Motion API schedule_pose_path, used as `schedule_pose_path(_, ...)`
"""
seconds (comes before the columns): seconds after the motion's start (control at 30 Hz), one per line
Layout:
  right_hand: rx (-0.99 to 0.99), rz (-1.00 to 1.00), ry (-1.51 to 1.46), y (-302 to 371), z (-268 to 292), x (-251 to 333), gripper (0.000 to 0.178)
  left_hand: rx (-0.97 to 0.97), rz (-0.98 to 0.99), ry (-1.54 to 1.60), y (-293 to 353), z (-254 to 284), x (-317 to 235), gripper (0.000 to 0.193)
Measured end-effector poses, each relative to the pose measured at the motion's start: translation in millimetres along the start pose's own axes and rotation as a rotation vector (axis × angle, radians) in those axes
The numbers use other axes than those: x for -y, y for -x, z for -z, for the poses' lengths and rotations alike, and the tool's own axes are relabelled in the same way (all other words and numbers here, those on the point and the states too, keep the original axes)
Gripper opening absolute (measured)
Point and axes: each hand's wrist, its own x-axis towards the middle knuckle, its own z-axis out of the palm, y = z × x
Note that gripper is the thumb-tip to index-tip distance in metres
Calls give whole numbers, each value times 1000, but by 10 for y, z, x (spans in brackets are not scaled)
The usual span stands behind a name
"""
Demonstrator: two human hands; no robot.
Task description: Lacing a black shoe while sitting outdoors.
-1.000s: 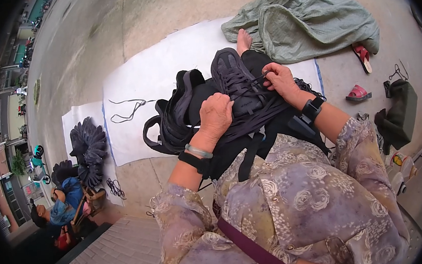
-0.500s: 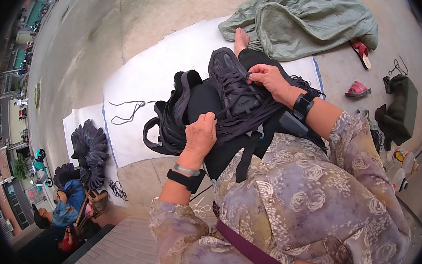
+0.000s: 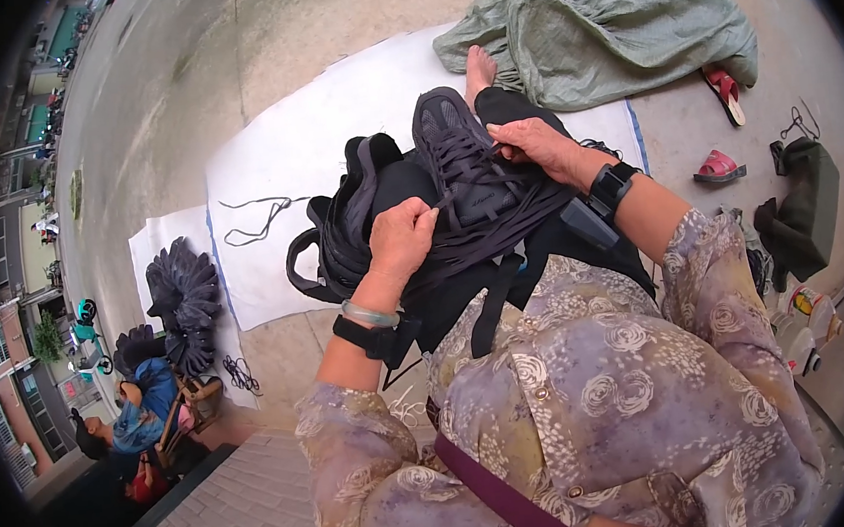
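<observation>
A dark grey shoe upper [image 3: 464, 164] with crisscrossed laces lies across my lap, its toe pointing away. My left hand [image 3: 403, 237] is closed in a pinch beside its near left edge, gripping a dark shoelace. On the other side, my right hand [image 3: 535, 148] pinches a dark lace close to the eyelets. Many long black laces [image 3: 485, 243] spread over my lap below the upper. More black shoe uppers [image 3: 343, 225] are bunched over my left leg, left of the laced one. The lace ends inside my fingers are mostly hidden.
White sheeting [image 3: 273, 166] covers the ground under my legs. A stack of dark uppers [image 3: 184, 294] sits at left, near another person [image 3: 139, 419]. Grey-green cloth [image 3: 612, 26] lies beyond my bare foot. Red sandals [image 3: 718, 167] and a dark green bag [image 3: 804, 210] are at right.
My left hand has risen slightly away from my body, still pinching. The right hand has shifted slightly up and left, and the shoe upper appears a little higher in view.
</observation>
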Motion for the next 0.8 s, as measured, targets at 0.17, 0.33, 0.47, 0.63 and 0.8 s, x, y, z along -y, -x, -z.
schedule_pose_path(0.17, 15, 47, 8, 6, -56, -8, 26, -233, -271, -82, 343, 194, 168, 8)
schedule_pose_path(0.33, 35, 60, 112, 134, -20, 2, 24, -159, -149, 50, 753, 509, 417, 4)
schedule_pose_path(0.47, 102, 84, 542, 278, 21, 98, 25, -156, -117, 161, 834, 480, 498, 5)
schedule_pose_path(0.63, 52, 613, 1295, 533, 44, 239, 25, -207, -33, 259, 636, 461, 551, 4)
schedule_pose_path(0.8, 18, 866, 1602, 493, 239, 324, 12, -90, 74, 356, 443, 554, 763, 7)
